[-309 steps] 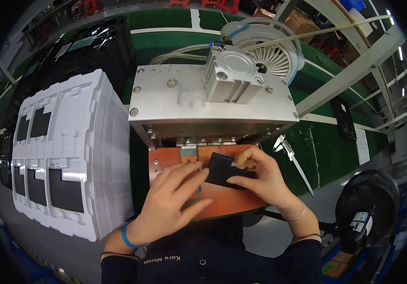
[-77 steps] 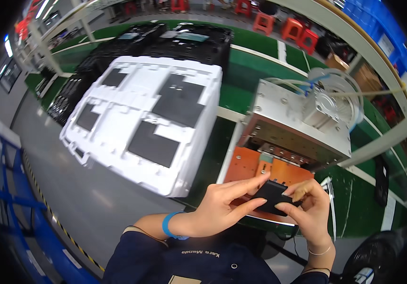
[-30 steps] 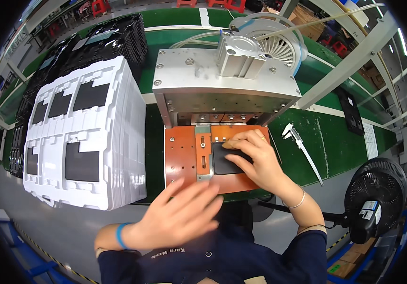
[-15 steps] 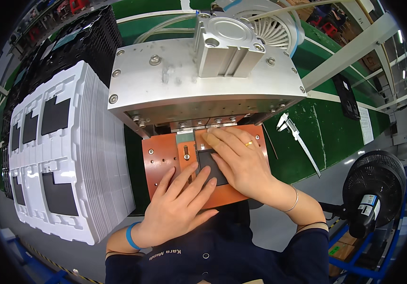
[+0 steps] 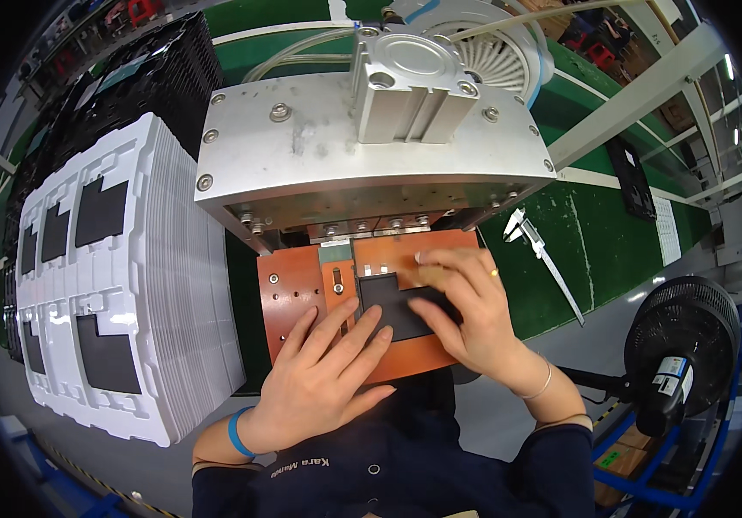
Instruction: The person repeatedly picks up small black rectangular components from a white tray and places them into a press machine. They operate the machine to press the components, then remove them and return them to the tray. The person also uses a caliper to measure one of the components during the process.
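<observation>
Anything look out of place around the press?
Mostly no: the black piece looks flat on the orange plate. But the caliper lies slanted, apparently loose, on the green bench top, and dark smudges mar the silver press top.

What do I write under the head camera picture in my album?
Left hand and right hand at a black piece on an orange plate in front of a silver machine.
</observation>
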Available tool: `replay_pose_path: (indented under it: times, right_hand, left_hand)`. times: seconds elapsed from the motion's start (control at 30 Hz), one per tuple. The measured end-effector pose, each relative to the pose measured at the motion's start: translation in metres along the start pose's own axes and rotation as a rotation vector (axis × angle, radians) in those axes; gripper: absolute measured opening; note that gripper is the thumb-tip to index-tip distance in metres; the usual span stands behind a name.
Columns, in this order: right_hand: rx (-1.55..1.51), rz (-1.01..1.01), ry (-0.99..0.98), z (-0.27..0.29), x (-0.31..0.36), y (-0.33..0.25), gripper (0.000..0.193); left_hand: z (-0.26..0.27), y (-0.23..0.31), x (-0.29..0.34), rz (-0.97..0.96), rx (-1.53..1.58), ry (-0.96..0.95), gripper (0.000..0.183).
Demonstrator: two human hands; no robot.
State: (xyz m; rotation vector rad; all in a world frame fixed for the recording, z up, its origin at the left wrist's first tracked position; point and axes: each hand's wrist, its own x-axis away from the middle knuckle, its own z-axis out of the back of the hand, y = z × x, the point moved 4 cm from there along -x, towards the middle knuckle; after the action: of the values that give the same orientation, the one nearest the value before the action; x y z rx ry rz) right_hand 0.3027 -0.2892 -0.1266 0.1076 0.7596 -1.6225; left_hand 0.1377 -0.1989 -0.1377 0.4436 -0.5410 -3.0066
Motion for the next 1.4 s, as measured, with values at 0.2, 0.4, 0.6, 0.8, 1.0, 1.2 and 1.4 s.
replay_pose_path:
  times: [0.2,0.4,0.6,0.8,1.0,1.2,1.4]
  right_hand:
    - [0.053,-0.043,-0.085,-0.007,-0.004,-0.005,0.028]
    - [0.231,0.038,-0.103,-0.012,-0.002,-0.005,0.03]
    - [0.138,-0.005,-0.029,-0.004,0.001,-0.005,0.035]
    - [-0.046,-0.007,-0.149,0.01,0.022,0.0,0.04]
    - [-0.049,0.027,-0.129,0.003,-0.005,0.015,0.032]
    - [-0.089,0.033,-0.144,-0.001,-0.01,0.02,0.031]
    - [-0.112,0.016,-0.149,0.0,-0.012,0.019,0.03]
  left_hand:
    - [-0.001,0.001,0.002,0.003,-0.003,0.002,0.057]
    - [-0.001,0.001,0.0,0.002,0.016,-0.007,0.056]
    - [-0.001,0.0,0.001,0.009,0.027,-0.012,0.061]
    - [0.001,-0.002,-0.004,0.051,0.065,-0.023,0.069]
    - [0.003,-0.009,-0.021,0.112,0.004,-0.026,0.076]
    - [0.001,-0.014,-0.022,0.148,0.023,-0.081,0.076]
    - [-0.002,-0.014,-0.022,0.162,0.024,-0.099,0.075]
